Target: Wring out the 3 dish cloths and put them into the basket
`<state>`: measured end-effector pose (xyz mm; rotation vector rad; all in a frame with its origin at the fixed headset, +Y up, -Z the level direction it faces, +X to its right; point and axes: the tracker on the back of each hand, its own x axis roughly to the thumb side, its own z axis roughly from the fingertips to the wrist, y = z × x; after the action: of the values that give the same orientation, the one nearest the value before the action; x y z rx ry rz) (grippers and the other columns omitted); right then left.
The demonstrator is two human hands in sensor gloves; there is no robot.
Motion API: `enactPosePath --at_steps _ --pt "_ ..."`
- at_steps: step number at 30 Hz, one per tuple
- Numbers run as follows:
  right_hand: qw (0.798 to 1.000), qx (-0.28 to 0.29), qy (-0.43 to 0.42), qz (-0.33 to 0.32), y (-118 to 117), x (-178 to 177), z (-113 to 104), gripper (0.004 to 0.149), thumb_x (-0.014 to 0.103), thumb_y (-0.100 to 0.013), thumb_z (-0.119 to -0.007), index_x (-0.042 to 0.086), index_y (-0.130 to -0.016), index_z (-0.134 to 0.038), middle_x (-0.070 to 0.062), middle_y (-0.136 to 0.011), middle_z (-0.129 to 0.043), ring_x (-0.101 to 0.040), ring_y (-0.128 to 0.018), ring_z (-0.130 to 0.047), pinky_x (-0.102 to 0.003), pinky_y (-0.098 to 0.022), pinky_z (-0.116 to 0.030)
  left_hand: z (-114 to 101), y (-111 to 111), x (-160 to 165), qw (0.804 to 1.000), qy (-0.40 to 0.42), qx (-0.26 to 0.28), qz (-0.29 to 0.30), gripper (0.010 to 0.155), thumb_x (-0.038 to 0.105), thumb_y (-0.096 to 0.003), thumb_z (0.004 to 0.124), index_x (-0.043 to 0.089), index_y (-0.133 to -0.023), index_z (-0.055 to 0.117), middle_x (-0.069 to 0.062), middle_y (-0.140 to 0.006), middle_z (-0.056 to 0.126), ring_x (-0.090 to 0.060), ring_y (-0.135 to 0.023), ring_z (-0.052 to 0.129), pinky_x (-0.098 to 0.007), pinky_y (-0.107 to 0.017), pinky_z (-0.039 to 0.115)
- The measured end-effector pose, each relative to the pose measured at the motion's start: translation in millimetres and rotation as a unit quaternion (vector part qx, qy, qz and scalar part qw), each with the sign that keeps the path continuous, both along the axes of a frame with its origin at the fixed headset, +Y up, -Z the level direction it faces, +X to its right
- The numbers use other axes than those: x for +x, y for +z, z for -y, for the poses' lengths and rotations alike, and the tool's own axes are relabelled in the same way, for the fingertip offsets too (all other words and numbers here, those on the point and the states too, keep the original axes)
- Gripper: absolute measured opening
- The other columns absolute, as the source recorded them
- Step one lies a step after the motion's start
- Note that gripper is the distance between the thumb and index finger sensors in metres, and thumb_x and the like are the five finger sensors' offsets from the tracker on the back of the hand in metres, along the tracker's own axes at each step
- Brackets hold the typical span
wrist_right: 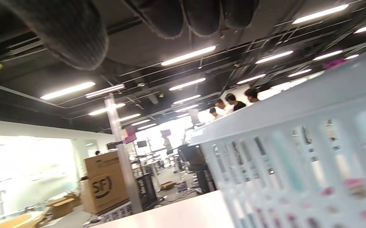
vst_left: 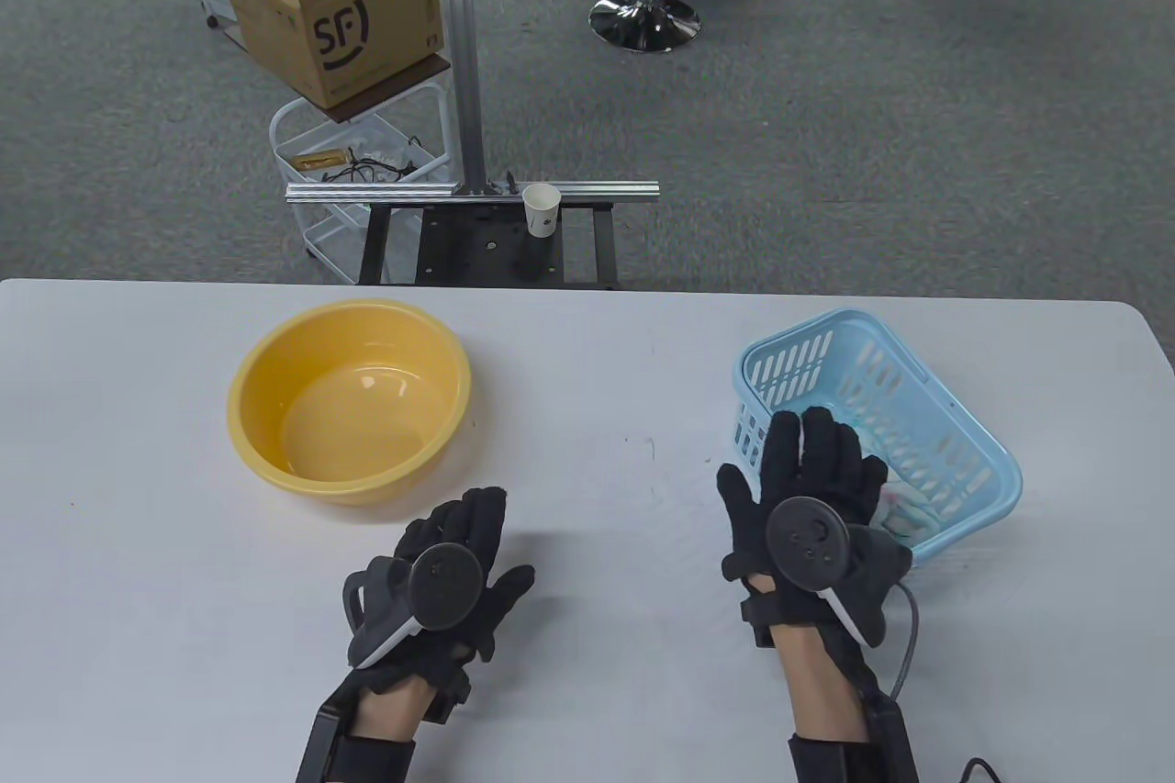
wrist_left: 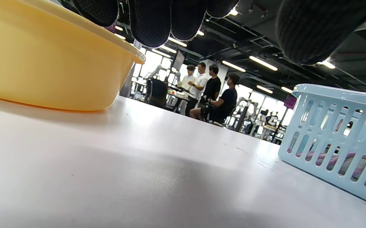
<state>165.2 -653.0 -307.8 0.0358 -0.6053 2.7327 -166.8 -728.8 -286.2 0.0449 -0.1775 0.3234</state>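
A light blue slotted basket (vst_left: 973,443) stands on the right of the white table (vst_left: 587,361). Pale cloths with pink and teal print (vst_left: 904,508) lie inside it, mostly hidden behind my right hand; pink patches show through the basket's slots (wrist_left: 344,160). My right hand (vst_left: 817,471) hovers at the basket's near-left side, fingers straight, holding nothing. A yellow basin (vst_left: 349,397) sits on the left, with no cloth in it. Just below the basin my left hand (vst_left: 473,526) lies low over the table, fingers relaxed and empty. In the wrist views only fingertips (wrist_left: 151,22) (wrist_right: 167,17) hang from the top.
Beyond the table's far edge stands a metal frame with a paper cup (vst_left: 542,209) on it, a white wire cart, and a cardboard box (vst_left: 340,3). Several people (wrist_left: 213,91) sit and stand in the background. The basket wall (wrist_right: 297,152) fills the right wrist view.
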Motion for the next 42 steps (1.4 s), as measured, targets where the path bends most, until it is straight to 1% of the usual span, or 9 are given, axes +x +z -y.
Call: enactPosePath --at_steps 10,17,18,19,20,22,23,29,42 --pt "0.996 -0.034 0.013 -0.087 0 -50 61 0.081 0.063 -0.052 -0.075 0.021 -0.11 -0.039 -0.016 -0.118 -0.031 -0.048 -0.108 -0.034 -0.075 -0.071 -0.032 -2 -1 -11 1.0 0.004 0.009 -0.025 0.091 0.065 -0.0415 0.08 0.035 -0.113 0.032 0.01 -0.119 0.027 -0.025 -0.116 0.032 -0.06 -0.082 0.033" --pt "0.99 -0.075 0.029 -0.119 0 -56 86 0.083 0.066 -0.052 -0.073 0.023 -0.111 -0.034 -0.015 -0.119 -0.025 -0.047 -0.11 -0.028 -0.075 -0.071 -0.029 3 -5 -20 0.999 0.002 -0.01 -0.044 0.092 0.065 -0.0418 0.079 0.036 -0.114 0.029 0.013 -0.119 0.019 -0.023 -0.117 0.018 -0.06 -0.082 0.023" --pt "0.988 -0.08 0.03 -0.125 0 -57 89 0.083 0.066 -0.052 -0.073 0.023 -0.111 -0.034 -0.015 -0.119 -0.024 -0.047 -0.11 -0.027 -0.074 -0.071 -0.028 4 -6 -21 0.999 0.001 -0.016 -0.047 0.089 0.064 -0.045 0.078 0.037 -0.114 0.028 0.013 -0.119 0.019 -0.023 -0.117 0.017 -0.06 -0.082 0.022" --pt "0.988 -0.085 0.03 -0.128 0 -57 91 0.083 0.067 -0.052 -0.072 0.023 -0.111 -0.033 -0.015 -0.119 -0.023 -0.047 -0.11 -0.026 -0.074 -0.07 -0.028 5 -6 -22 0.999 0.001 -0.018 -0.05 0.092 0.065 -0.0421 0.079 0.037 -0.114 0.027 0.013 -0.119 0.018 -0.023 -0.117 0.016 -0.06 -0.082 0.021" --pt "0.987 -0.092 0.027 -0.133 1 -57 92 0.083 0.067 -0.052 -0.072 0.023 -0.111 -0.033 -0.015 -0.118 -0.022 -0.047 -0.11 -0.025 -0.074 -0.071 -0.027 6 -6 -23 0.998 0.001 -0.022 -0.051 0.09 0.064 -0.0449 0.077 0.037 -0.114 0.026 0.014 -0.119 0.017 -0.023 -0.117 0.015 -0.06 -0.082 0.02" --pt "0.986 -0.093 0.03 -0.137 2 -58 94 0.083 0.067 -0.052 -0.071 0.023 -0.111 -0.032 -0.015 -0.118 -0.021 -0.046 -0.11 -0.023 -0.074 -0.07 -0.026 7 -6 -25 0.998 0.001 -0.029 -0.056 0.094 0.066 -0.0419 0.078 0.038 -0.113 0.024 0.014 -0.119 0.016 -0.022 -0.117 0.013 -0.06 -0.081 0.019" --pt "0.985 -0.095 0.029 -0.143 3 -58 95 0.084 0.067 -0.052 -0.071 0.023 -0.111 -0.032 -0.015 -0.118 -0.02 -0.046 -0.11 -0.022 -0.074 -0.07 -0.026 7 -6 -26 0.998 0.001 -0.034 -0.057 0.091 0.065 -0.0446 0.077 0.038 -0.113 0.023 0.014 -0.119 0.015 -0.022 -0.117 0.011 -0.06 -0.081 0.018" --pt "0.98 -0.112 0.038 -0.157 3 -61 99 0.085 0.068 -0.052 -0.07 0.024 -0.111 -0.028 -0.014 -0.118 -0.015 -0.045 -0.11 -0.016 -0.074 -0.07 -0.022 10 -6 -25 0.997 -0.007 -0.046 -0.061 0.094 0.068 -0.0435 0.076 0.039 -0.113 0.02 0.014 -0.119 0.011 -0.021 -0.116 0.007 -0.06 -0.081 0.014" --pt "0.981 -0.109 0.039 -0.158 3 -62 99 0.085 0.068 -0.052 -0.069 0.023 -0.111 -0.026 -0.015 -0.117 -0.013 -0.044 -0.11 -0.015 -0.073 -0.07 -0.021 10 -6 -25 0.997 -0.014 -0.045 -0.065 0.094 0.068 -0.0436 0.076 0.038 -0.113 0.021 0.014 -0.119 0.013 -0.022 -0.117 0.009 -0.061 -0.081 0.014"
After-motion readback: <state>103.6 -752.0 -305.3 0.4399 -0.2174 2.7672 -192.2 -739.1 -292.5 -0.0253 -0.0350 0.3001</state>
